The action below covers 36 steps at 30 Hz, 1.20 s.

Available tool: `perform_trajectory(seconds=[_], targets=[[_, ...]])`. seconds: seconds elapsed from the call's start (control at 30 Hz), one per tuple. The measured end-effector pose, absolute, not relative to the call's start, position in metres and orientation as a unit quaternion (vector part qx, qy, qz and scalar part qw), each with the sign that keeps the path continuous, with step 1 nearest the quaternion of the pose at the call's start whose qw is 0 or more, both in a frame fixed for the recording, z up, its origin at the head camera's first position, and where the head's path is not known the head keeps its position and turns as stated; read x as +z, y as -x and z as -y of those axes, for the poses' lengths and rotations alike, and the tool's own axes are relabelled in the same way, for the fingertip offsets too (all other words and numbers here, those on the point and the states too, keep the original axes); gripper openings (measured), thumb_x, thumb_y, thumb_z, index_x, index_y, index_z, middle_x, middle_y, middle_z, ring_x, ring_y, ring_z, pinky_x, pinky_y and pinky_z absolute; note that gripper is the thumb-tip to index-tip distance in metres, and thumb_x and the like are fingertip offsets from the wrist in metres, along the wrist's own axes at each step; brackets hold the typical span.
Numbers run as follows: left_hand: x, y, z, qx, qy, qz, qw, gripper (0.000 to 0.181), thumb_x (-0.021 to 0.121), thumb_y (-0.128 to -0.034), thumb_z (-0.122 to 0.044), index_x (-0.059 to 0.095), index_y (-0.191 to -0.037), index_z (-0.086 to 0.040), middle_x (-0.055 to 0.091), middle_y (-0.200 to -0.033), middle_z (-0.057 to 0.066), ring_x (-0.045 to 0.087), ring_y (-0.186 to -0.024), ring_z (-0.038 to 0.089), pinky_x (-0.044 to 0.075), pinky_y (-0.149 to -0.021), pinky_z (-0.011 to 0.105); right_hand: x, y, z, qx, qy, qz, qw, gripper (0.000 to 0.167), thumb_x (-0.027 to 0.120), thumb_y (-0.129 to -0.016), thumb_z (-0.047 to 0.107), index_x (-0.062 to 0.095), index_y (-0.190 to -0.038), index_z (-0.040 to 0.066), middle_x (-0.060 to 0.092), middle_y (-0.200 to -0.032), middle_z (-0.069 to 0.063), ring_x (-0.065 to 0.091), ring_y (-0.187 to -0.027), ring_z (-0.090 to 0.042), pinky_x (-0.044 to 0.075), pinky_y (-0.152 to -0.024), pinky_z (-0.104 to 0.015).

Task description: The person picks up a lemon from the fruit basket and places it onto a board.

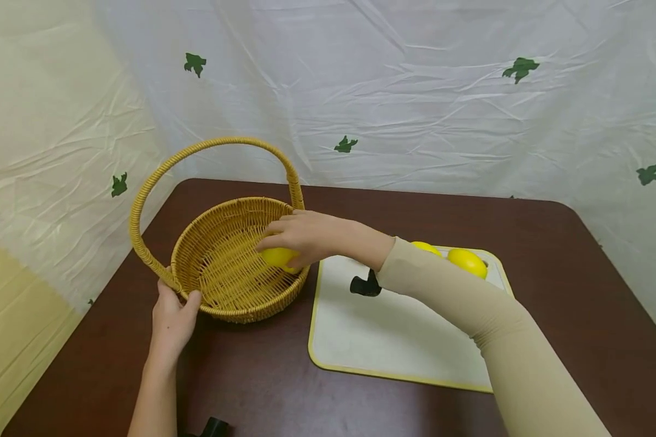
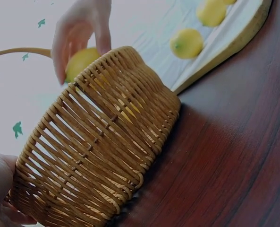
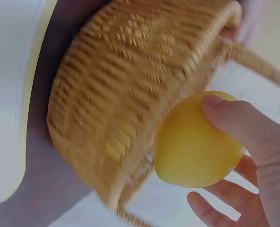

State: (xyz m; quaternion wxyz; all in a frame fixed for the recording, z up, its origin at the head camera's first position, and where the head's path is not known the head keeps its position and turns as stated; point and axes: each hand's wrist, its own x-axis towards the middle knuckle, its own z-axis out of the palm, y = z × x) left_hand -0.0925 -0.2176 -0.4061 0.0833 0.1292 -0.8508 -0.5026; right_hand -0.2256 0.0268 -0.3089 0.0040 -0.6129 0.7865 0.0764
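My left hand [image 1: 174, 318] grips the near left rim of a round wicker basket [image 1: 246, 312], beside the foot of its tall arched handle. Over the basket's right side, my right hand [image 1: 311, 235] holds a yellow lemon [image 1: 277, 257] between thumb and fingers. In the right wrist view the thumb presses on this lemon [image 3: 196, 146], just above the rim. Something yellow [image 3: 118, 142] shows through the weave low in the basket; its shape is hidden. More lemons [image 1: 467, 263] lie on a white board [image 1: 393, 340], partly behind my right sleeve.
The yellow-edged board lies right of the basket on a dark brown table [image 1: 284, 376]. A black wrist mount [image 1: 366, 285] shows under my right forearm. White sheeting [image 1: 415, 121] with green leaf shapes hangs behind the table.
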Motion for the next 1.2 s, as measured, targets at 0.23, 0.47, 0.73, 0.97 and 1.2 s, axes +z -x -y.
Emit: perform_trajectory(seconds=[0.23, 0.47, 0.73, 0.97, 1.2], targets=[[-0.405, 0.092, 0.217, -0.507, -0.127, 0.848, 0.082, 0.072, 0.041, -0.092, -0.018, -0.004, -0.148, -0.012, 0.028, -0.141, 0.027, 0.034, -0.112, 0.031, 0.028, -0.089, 0.048, -0.294, 0.229, -0.067, 0.01, 0.581, -0.813, -0.021, 0.057, 0.07, -0.081, 0.025, 0.048, -0.133, 0.021, 0.049, -0.128, -0.006, 0.045, -0.114, -0.025, 0.036, -0.088, -0.041], [-0.405, 0.093, 0.216, -0.509, -0.124, 0.848, 0.081, 0.072, 0.041, -0.0917, -0.019, -0.005, -0.147, -0.012, 0.027, -0.141, 0.027, 0.033, -0.11, 0.031, 0.028, -0.088, 0.047, -0.299, 0.227, -0.104, -0.013, 0.551, -0.832, -0.063, 0.053, 0.071, -0.079, 0.024, 0.053, -0.129, 0.019, 0.053, -0.124, -0.006, 0.049, -0.108, -0.026, 0.037, -0.084, -0.042], [-0.406, 0.093, 0.217, -0.51, -0.134, 0.846, 0.083, 0.073, 0.042, -0.0912, -0.019, -0.003, -0.148, -0.012, 0.028, -0.141, 0.026, 0.033, -0.113, 0.032, 0.027, -0.091, 0.049, -0.309, 0.215, -0.143, -0.029, 0.532, -0.843, -0.079, 0.056, 0.074, -0.076, 0.021, 0.052, -0.128, 0.016, 0.054, -0.122, -0.008, 0.051, -0.105, -0.028, 0.037, -0.084, -0.043], [-0.405, 0.091, 0.217, -0.511, -0.134, 0.845, 0.081, 0.072, 0.041, -0.0916, -0.019, -0.003, -0.147, -0.01, 0.028, -0.14, 0.028, 0.032, -0.114, 0.033, 0.026, -0.091, 0.05, -0.317, 0.2, -0.179, -0.044, 0.501, -0.86, -0.089, 0.054, 0.073, -0.077, 0.022, 0.053, -0.127, 0.018, 0.055, -0.119, -0.007, 0.052, -0.102, -0.027, 0.037, -0.083, -0.042], [-0.405, 0.091, 0.218, -0.503, -0.133, 0.85, 0.083, 0.071, 0.042, -0.0915, -0.019, -0.001, -0.148, -0.01, 0.028, -0.14, 0.029, 0.032, -0.115, 0.034, 0.026, -0.091, 0.051, -0.329, 0.184, -0.207, -0.052, 0.488, -0.865, -0.109, 0.056, 0.077, -0.073, 0.021, 0.055, -0.124, 0.014, 0.057, -0.116, -0.011, 0.055, -0.096, -0.029, 0.039, -0.081, -0.043]])
